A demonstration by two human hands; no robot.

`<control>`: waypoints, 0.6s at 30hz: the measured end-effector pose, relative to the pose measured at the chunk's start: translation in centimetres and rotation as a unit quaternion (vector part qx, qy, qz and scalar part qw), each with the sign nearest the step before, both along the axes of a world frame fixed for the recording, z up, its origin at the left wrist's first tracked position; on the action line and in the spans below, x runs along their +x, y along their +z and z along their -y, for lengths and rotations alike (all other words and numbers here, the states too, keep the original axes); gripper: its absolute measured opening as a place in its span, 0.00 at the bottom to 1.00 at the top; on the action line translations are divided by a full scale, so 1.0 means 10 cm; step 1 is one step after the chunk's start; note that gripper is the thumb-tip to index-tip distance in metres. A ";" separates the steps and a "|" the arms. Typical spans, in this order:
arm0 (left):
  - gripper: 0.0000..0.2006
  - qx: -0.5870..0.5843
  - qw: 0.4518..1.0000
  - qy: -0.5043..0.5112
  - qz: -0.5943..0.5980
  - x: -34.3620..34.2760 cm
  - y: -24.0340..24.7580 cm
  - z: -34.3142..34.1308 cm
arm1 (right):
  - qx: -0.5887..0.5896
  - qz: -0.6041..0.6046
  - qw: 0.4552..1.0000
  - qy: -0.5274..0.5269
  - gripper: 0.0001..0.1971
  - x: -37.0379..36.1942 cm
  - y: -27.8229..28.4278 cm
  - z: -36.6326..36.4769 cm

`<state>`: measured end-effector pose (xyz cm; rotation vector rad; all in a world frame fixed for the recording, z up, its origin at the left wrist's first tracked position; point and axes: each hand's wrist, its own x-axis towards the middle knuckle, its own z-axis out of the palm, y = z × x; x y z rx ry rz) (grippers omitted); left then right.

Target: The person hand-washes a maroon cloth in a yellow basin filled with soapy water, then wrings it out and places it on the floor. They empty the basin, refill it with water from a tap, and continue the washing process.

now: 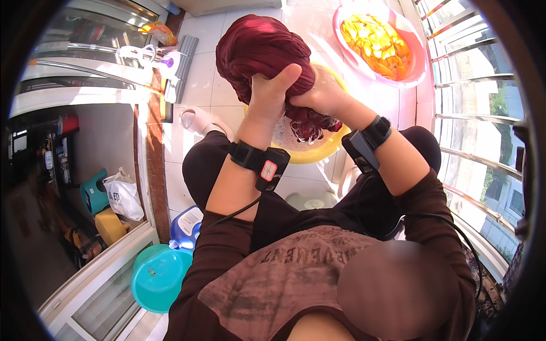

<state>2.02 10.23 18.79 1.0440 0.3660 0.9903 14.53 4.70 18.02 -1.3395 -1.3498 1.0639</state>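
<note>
A wet dark red cloth (pixel 256 48) is bunched up above a yellow basin (pixel 325 153) of sudsy water. My left hand (pixel 268 94) grips the cloth's thick bundle, thumb pointing up and right. Beside it, my right hand (pixel 325 95) is closed around a narrower part of the same cloth. Below the right hand a crumpled end of the cloth hangs over the basin, with white foam along it. My fingers are partly hidden behind the cloth and wrists.
A pink basin (pixel 422 71) with yellow-orange cloth (pixel 375 45) stands at the far right, near a barred window (pixel 478 79). A blue bottle (pixel 185 226) and a teal basin (pixel 151 278) are at my left. A pale slipper (pixel 196 120) sits on the tiled floor (pixel 210 74).
</note>
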 end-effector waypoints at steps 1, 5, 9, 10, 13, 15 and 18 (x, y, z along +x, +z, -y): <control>0.27 0.014 0.999 0.009 -0.050 0.00 -0.01 0.03 | 0.035 0.003 0.999 -0.002 0.24 0.04 0.01 -0.02; 0.16 0.022 0.985 0.067 -0.157 -0.02 -0.04 0.11 | 0.057 -0.005 0.998 0.006 0.34 0.00 -0.03 -0.03; 0.11 -0.012 0.986 0.118 -0.121 -0.04 -0.03 0.08 | -0.033 -0.018 0.999 -0.033 0.48 -0.06 -0.07 0.17; 0.11 -0.019 0.986 0.119 -0.114 -0.04 -0.02 0.04 | 0.008 0.015 0.999 -0.032 0.53 -0.09 -0.10 0.19; 0.12 -0.098 0.989 0.106 -0.036 -0.02 0.01 0.03 | -0.002 0.101 0.994 -0.038 0.54 -0.10 -0.19 0.25; 0.13 -0.153 0.983 0.092 0.030 0.00 0.03 0.07 | 0.034 0.089 0.995 -0.023 0.49 -0.09 -0.27 0.15; 0.15 -0.144 0.985 0.087 0.031 0.02 0.05 0.07 | 0.024 0.065 0.997 -0.019 0.41 -0.06 -0.36 0.07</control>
